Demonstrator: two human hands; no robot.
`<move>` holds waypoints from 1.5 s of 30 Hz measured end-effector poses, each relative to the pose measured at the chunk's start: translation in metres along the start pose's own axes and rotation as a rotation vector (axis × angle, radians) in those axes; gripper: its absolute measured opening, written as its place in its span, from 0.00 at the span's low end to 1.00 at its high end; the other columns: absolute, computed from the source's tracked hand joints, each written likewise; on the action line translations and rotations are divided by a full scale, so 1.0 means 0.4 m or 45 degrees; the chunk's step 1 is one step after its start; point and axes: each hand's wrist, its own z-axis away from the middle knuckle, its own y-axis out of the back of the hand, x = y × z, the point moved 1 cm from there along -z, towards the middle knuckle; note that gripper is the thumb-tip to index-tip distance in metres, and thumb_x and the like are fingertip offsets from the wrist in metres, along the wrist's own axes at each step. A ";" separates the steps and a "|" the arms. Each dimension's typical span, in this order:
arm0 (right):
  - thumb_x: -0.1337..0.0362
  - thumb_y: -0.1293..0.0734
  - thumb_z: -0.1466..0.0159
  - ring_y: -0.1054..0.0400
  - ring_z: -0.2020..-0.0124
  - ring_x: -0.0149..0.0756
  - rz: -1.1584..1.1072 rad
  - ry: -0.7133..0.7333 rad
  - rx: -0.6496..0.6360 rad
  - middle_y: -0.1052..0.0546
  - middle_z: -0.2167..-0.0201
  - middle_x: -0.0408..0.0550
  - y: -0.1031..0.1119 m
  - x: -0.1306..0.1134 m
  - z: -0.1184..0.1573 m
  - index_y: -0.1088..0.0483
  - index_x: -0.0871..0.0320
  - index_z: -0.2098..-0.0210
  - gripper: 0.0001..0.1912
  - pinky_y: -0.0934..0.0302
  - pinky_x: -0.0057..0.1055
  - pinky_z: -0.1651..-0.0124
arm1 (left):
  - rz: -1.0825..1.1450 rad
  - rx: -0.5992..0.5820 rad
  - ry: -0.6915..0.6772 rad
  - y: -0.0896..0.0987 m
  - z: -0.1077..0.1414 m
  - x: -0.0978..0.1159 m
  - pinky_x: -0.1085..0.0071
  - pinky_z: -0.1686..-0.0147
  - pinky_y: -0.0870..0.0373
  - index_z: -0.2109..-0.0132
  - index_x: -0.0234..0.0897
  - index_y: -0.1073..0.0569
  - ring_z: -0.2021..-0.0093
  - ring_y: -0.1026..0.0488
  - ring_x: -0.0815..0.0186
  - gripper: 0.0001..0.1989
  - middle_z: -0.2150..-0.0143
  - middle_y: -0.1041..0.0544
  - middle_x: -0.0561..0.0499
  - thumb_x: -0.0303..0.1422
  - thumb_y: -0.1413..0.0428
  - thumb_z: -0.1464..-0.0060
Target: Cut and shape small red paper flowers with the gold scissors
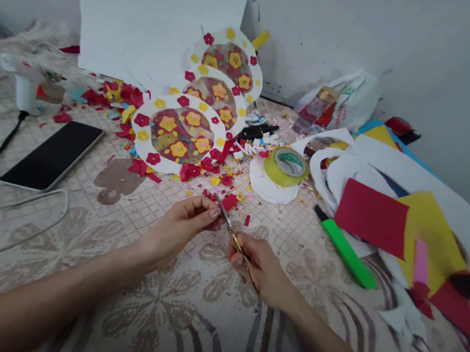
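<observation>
My right hand (258, 267) is closed round a slim metal tool (231, 230), silver at its tip and gold nearer the fingers; whether it is tweezers or fine scissors I cannot tell. Its tip points away from me and crosses just beside my left fingertips. The thumb and fingers of my left hand (184, 224) are pinched together, and anything between them is too small or hidden to name. Just beyond the tool's tip is a small red paper piece (229, 201). Past it stand overlapping white paper rings, with red and yellow flowers; the front ring (143, 118) is nearest.
At left lie a phone (53, 154), a white cable (22, 263) and a white glue gun (27, 84). Yellow tape (280, 174) rests behind my right hand. At right are a green marker (348, 252), red paper (372, 217) and yellow paper (430, 220). Paper scraps litter the patterned cloth.
</observation>
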 end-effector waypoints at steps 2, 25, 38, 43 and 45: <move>0.43 0.43 0.41 0.48 0.80 0.28 0.003 -0.005 -0.005 0.40 0.82 0.40 -0.001 -0.001 0.000 0.42 0.57 0.76 0.23 0.53 0.25 0.77 | 0.004 -0.001 -0.001 0.001 0.000 -0.001 0.71 0.61 0.36 0.67 0.33 0.30 0.68 0.31 0.71 0.06 0.70 0.27 0.53 0.32 0.41 0.50; 0.61 0.45 0.36 0.47 0.84 0.26 0.080 -0.072 0.025 0.42 0.86 0.37 -0.013 -0.001 0.011 0.46 0.56 0.77 0.14 0.52 0.24 0.78 | -0.132 -0.096 -0.020 0.011 -0.009 0.013 0.72 0.61 0.36 0.67 0.33 0.30 0.67 0.30 0.71 0.06 0.70 0.27 0.52 0.32 0.42 0.49; 0.44 0.44 0.39 0.48 0.83 0.26 -0.068 -0.193 -0.132 0.43 0.85 0.38 0.020 -0.019 0.020 0.45 0.57 0.78 0.24 0.51 0.23 0.80 | -0.244 -0.327 0.080 0.033 -0.024 0.047 0.72 0.60 0.35 0.67 0.32 0.30 0.66 0.29 0.71 0.05 0.68 0.24 0.51 0.31 0.42 0.49; 0.37 0.49 0.41 0.49 0.81 0.25 -0.366 -0.181 -0.246 0.43 0.82 0.37 0.018 0.000 0.033 0.42 0.58 0.72 0.29 0.48 0.23 0.79 | -0.208 -0.319 0.142 0.031 -0.023 0.047 0.71 0.60 0.34 0.67 0.32 0.31 0.66 0.28 0.71 0.06 0.67 0.24 0.50 0.31 0.41 0.50; 0.36 0.49 0.42 0.50 0.81 0.25 -0.329 -0.169 -0.229 0.43 0.82 0.37 0.018 0.004 0.033 0.41 0.58 0.72 0.30 0.50 0.23 0.79 | -0.193 -0.303 0.154 0.027 -0.022 0.047 0.72 0.60 0.34 0.67 0.32 0.31 0.66 0.28 0.71 0.07 0.68 0.24 0.50 0.31 0.41 0.50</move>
